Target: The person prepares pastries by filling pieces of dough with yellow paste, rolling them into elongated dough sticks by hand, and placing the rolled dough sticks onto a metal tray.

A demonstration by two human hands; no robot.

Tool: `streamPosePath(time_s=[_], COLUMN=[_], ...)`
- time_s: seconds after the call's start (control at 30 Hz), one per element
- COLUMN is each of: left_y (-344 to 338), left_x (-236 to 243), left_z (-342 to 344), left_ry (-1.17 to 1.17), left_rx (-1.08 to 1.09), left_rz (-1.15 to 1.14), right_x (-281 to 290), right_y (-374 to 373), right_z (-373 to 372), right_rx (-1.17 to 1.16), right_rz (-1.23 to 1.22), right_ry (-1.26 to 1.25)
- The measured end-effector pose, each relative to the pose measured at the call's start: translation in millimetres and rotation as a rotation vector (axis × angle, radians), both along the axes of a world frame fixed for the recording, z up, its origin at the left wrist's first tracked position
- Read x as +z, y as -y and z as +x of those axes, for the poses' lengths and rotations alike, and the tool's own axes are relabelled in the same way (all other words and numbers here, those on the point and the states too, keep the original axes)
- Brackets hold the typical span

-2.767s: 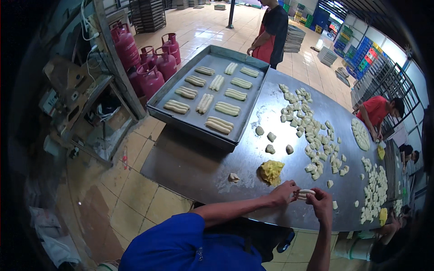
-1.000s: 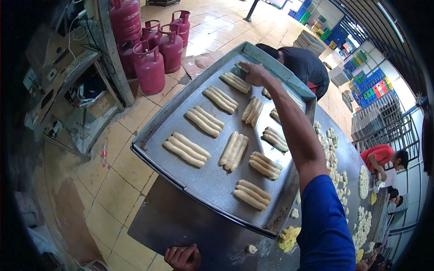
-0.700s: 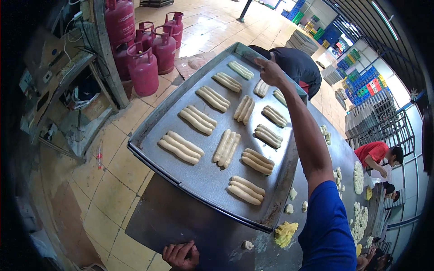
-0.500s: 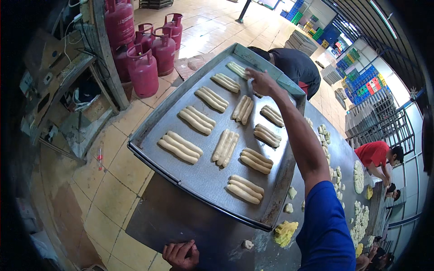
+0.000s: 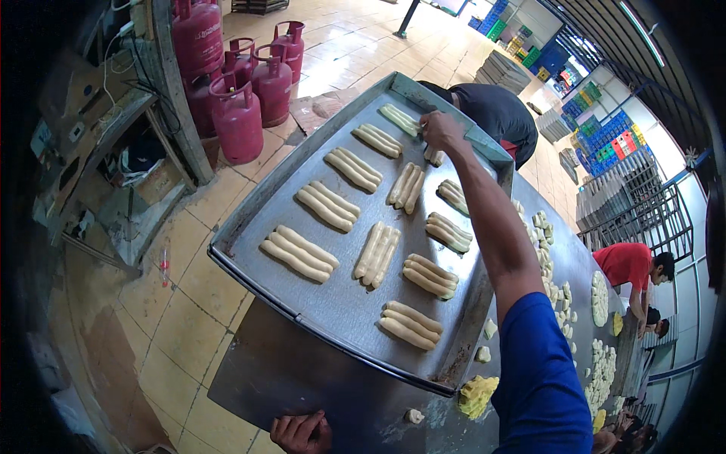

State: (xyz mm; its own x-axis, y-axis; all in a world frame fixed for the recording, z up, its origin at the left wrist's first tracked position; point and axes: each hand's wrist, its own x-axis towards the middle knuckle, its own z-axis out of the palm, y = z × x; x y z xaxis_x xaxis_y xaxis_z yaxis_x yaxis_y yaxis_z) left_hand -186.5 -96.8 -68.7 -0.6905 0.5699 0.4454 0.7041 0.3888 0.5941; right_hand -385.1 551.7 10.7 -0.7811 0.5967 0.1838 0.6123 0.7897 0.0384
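Note:
A large metal baking tray [image 5: 291,299] stands tilted across the view, bearing several groups of pale dough strips laid side by side. Over its far end, my right hand [image 5: 442,130] has its fingers bent downward and drawn together. Beside those fingers lies the farthest group of dough strips [image 5: 401,119]; another group [image 5: 434,157] is partly covered by the hand. The fingertips are hidden, so what they hold cannot be seen. At the near edge of the metal table [image 5: 257,363], my left hand [image 5: 302,433] is loosely curled with nothing visible in it.
Yellow dough [image 5: 478,397] and small dough pieces [image 5: 484,354] lie right of the tray. Someone in dark clothes [image 5: 495,113] bends beyond its far end; a person in red [image 5: 624,265] works farther right. Pink gas cylinders [image 5: 238,125] stand on the tiled floor at left.
My right hand has shifted slightly right, its fingers going from stretched toward the farthest strips to bent downward. More of the strips below it shows. My left hand has dropped slightly.

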Motion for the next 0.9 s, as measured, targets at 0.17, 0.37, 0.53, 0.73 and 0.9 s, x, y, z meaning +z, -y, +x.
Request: streamPosePath(time_s=[0.17,0.37,0.53,0.73,0.9], left_y=[0.9,-0.5,-3.3,5.5,-3.4], left_x=[-11.4,-4.4,-5.6,-27.2,-5.3], left_z=[4.5,2.2,1.1,8.9,1.1], left_ry=[-0.018,-0.022,-0.031,-0.013,-0.043], left_rx=[0.02,0.034,0.027,0.045,0.033], left_rz=[0.011,0.01,0.058,-0.032,0.045], right_x=[0.0,5.2,1.8,21.9,21.0], right_y=[-15.2,27.0,34.8,68.7,43.0], right_z=[-1.1,18.5,34.6,28.9,0.9], right_rx=[0.036,0.122,0.207,0.202,0.282], right_rz=[-0.186,0.059,0.143,0.125,0.158], right_ry=[0.068,0.196,0.189,0.31,0.086])
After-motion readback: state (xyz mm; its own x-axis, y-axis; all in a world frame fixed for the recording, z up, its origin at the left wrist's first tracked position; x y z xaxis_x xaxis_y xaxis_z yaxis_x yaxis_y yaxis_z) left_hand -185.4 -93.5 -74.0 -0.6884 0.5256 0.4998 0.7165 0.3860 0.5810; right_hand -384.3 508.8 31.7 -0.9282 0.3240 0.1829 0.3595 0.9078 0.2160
